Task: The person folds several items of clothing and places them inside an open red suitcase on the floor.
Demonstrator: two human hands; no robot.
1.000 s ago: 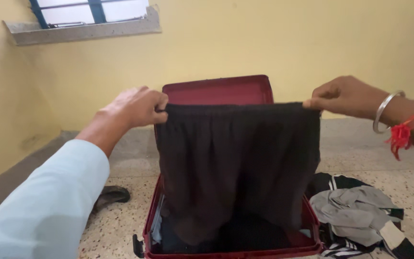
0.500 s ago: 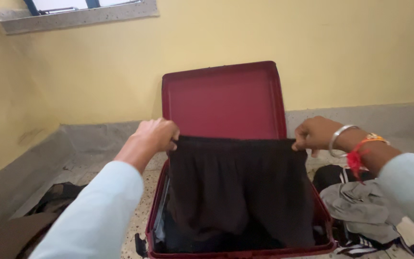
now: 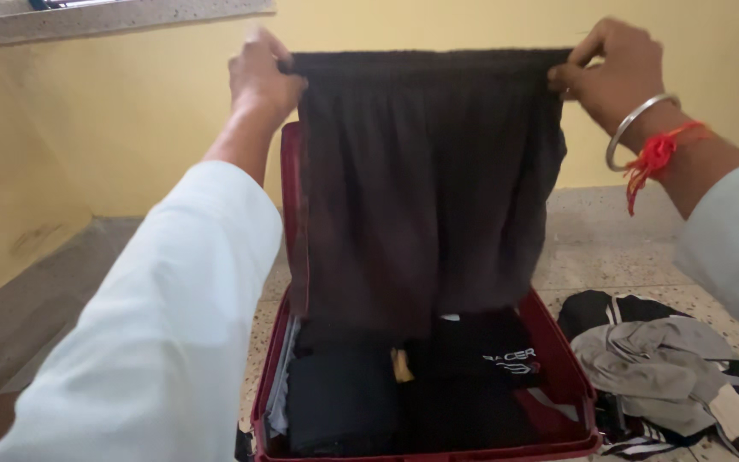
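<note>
A pair of dark brown shorts point(image 3: 425, 188) hangs spread out in the air above an open maroon suitcase point(image 3: 568, 359), held up by its gathered waistband at the top of the frame. The left hand point(image 3: 260, 77) pinches the waistband's left corner, fingers closed on the cloth; the right hand point(image 3: 613, 68) grips the right corner the same way, thumb and fingers shut on the fabric, so the band is stretched straight between the two. The garment's legs hang free, their hems clear of the suitcase contents below and covering most of the raised lid point(image 3: 289, 197), of which only a maroon strip shows at the left.

Inside the suitcase lie folded black clothes point(image 3: 344, 402), one piece at the right bearing white print, with a small yellowish item point(image 3: 401, 366) between the stacks. The case stands on a speckled terrazzo floor point(image 3: 617, 265).

The right wrist wears a silver bangle point(image 3: 635, 128) and a red thread point(image 3: 653, 158); both arms are in pale blue sleeves point(image 3: 173, 325). Just right of the suitcase, on the floor, sits a loose heap of clothing point(image 3: 652, 368), grey over black with white stripes. Behind stands a yellow wall point(image 3: 130, 128), with a grey stone ledge point(image 3: 113, 15) at the upper left.
</note>
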